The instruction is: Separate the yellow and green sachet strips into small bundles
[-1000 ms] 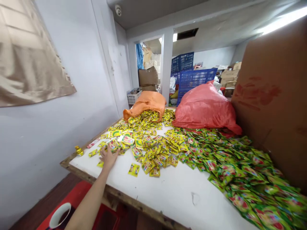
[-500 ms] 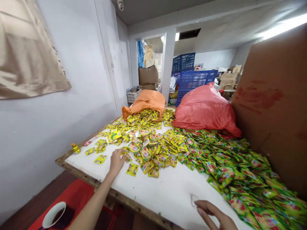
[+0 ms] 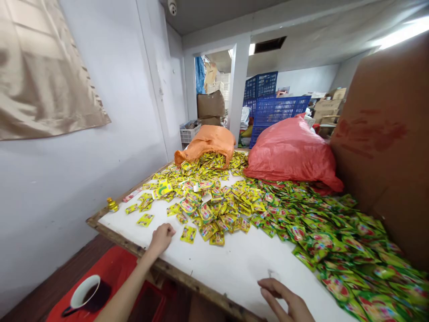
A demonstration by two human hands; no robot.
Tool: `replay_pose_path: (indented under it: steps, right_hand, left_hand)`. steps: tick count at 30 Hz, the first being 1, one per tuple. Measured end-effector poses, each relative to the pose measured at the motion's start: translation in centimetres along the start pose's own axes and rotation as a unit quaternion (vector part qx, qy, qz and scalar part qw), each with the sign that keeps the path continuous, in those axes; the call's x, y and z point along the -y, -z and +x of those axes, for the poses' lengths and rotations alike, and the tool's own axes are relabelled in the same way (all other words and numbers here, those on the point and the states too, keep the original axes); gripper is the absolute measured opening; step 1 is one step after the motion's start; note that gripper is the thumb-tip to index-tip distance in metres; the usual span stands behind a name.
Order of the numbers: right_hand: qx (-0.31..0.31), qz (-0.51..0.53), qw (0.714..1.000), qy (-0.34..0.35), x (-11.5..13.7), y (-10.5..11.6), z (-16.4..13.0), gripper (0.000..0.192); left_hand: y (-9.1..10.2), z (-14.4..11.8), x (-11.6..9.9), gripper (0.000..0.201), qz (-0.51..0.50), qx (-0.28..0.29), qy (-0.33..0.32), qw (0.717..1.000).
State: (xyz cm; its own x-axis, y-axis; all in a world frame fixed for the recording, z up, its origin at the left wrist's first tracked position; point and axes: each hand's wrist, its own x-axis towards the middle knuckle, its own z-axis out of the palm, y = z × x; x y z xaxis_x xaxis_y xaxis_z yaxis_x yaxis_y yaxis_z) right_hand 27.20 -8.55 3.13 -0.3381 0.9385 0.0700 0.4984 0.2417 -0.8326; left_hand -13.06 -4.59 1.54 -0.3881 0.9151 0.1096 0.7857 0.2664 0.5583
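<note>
My left hand hovers low over the white tabletop, its fingers curled in. Whatever it may hold is hidden from me. Beside it lie a single yellow packet and another yellow packet, near a loose heap of yellow packets. My right hand is at the front of the table, thumb and forefinger apart with nothing between them. Green packets with red pictures are piled to its right. Small yellow cartons rest among the yellow packets.
An orange sack spills yellow packets at the back, beside a red sack. A tall cardboard sheet borders the right side. A gold-coloured small object sits at the left corner. Below, a mug stands on a red stool.
My left hand has drawn back from the yellow heap toward the table edge, its fingers curling in. My right hand has shifted slightly left. The view has turned a little left.
</note>
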Motion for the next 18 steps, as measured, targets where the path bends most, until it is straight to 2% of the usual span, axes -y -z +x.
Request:
replay_pose_path:
  steps: [5,8,11,13,15,18]
  right_hand:
    - [0.015,0.045,0.998,0.029,-0.1,-1.6,1.5,0.025]
    - [-0.013,0.023,0.997,0.067,1.5,-4.0,4.6,0.025]
    - [-0.111,-0.043,0.988,0.099,4.4,-7.7,9.5,0.028]
    - [-0.165,-0.102,0.974,0.113,6.3,-10.1,13.0,0.042]
    - [-0.174,-0.155,0.965,0.118,7.4,-11.7,15.9,0.055]
    - [-0.158,-0.192,0.963,0.105,7.3,-12.3,17.5,0.049]
  left_hand:
    - [4.1,-2.5,1.9,0.017,-0.080,-0.019,-0.018,0.996]
    - [4.5,-3.9,1.5,0.020,-0.111,-0.030,-0.019,0.993]
    - [2.9,-5.0,-1.0,0.022,-0.134,-0.034,-0.031,0.990]
    - [1.3,-5.7,-3.4,0.022,-0.172,-0.031,-0.052,0.983]
    - [-0.4,-6.3,-5.4,0.022,-0.222,-0.025,-0.071,0.972]
    - [-2.2,-6.7,-6.9,0.025,-0.299,-0.015,-0.049,0.953]
